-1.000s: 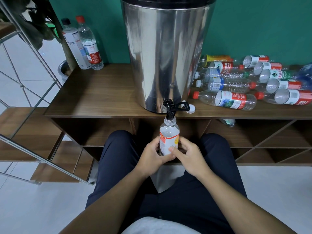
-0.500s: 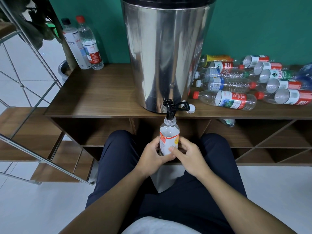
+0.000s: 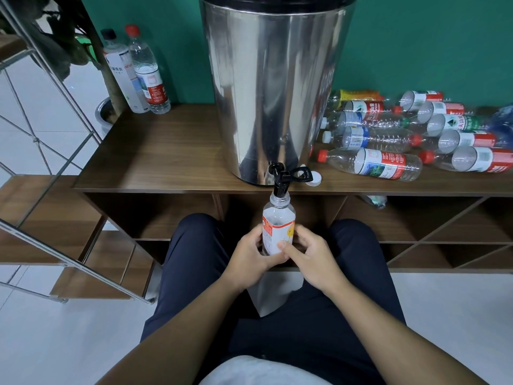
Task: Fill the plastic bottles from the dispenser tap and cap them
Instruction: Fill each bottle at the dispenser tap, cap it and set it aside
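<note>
Silver dispenser, black tap, orange-and-white bottle label, teal wall

Single head view, looking steeply down and forward; dispenser close at top centre, lap filling the bottom.

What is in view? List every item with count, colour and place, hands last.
Dispenser: one, steel, on shelf top.
Tap: one, black, at dispenser base, over the held bottle's mouth.
Held bottle: one, clear, orange-and-white label, uncapped, under tap.
Loose cap: one, white, right of tap.
Upright bottles: two, black cap and red cap, back left.
Lying bottles: about ten, clear, mostly red caps, piled at right.
Shelf unit: one, brown wood.
Left hand: grips bottle.
Right hand: grips bottle.
</note>
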{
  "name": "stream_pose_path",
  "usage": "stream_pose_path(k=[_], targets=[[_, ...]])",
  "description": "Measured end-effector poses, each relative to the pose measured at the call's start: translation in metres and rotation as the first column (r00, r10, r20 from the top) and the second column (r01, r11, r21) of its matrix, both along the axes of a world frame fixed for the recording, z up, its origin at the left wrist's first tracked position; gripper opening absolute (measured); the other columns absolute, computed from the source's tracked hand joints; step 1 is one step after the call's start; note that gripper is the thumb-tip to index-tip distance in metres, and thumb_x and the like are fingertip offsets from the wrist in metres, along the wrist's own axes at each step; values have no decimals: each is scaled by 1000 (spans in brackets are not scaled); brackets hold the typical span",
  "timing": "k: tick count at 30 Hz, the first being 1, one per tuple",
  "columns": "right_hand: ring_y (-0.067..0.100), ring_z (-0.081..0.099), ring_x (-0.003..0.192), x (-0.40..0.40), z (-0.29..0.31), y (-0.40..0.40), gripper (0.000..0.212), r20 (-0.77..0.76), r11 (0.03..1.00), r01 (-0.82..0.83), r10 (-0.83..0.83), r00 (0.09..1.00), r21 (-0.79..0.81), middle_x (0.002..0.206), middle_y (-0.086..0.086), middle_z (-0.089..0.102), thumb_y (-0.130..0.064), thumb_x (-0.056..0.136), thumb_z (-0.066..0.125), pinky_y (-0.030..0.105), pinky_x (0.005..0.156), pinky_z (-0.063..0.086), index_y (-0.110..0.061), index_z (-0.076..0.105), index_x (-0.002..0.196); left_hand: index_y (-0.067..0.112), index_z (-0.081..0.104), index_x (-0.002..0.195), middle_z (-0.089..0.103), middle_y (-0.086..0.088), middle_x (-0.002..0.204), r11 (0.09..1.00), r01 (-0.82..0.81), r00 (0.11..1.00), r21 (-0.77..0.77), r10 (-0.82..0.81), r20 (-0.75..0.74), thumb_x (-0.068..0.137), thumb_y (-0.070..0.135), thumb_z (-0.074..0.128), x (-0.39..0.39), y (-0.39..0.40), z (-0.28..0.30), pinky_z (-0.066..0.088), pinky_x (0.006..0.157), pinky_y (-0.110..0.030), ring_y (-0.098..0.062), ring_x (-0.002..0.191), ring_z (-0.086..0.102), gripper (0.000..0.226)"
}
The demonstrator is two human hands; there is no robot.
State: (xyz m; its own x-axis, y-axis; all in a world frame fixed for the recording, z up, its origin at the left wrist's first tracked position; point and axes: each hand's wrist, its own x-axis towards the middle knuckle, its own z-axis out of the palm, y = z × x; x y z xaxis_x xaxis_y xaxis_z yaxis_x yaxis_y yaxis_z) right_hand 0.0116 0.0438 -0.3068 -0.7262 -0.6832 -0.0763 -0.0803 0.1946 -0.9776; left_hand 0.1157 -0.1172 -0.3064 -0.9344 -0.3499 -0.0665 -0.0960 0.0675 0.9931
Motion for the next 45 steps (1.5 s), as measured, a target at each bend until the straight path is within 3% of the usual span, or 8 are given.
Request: stream_pose_path(k=[22, 29, 45], targets=[[14, 74, 127, 0, -1, 0, 35, -6, 1000, 4, -4, 1000, -1, 131, -8, 80, -25, 105, 77, 53, 109, 59, -30, 72, 139, 21, 70, 138, 81, 4, 128, 1000, 7, 1000, -12, -7, -6, 89, 10, 96, -1, -1, -3, 61, 104, -30, -16, 122, 76, 56], [15, 74, 126, 0, 1, 1, 35, -20, 1000, -7, 7, 1000, -4, 131, -9, 80, -24, 106, 77, 52, 110, 59, -28, 72, 141, 21, 71, 136, 81, 3, 127, 1000, 6, 1000, -14, -5, 8, 89, 10, 95, -1, -1, -5, 63, 106, -43, -17, 121, 76, 54], [15, 75, 125, 1, 1, 0, 33, -18, 1000, -4, 4, 1000, -8, 130, -8, 81, -22, 106, 77, 53, 109, 60, -30, 73, 138, 24, 71, 136, 81, 6, 127, 1000, 7, 1000, -30, -7, 12, 88, 13, 96, -1, -1, -5, 61, 108, -42, -16, 122, 76, 55]])
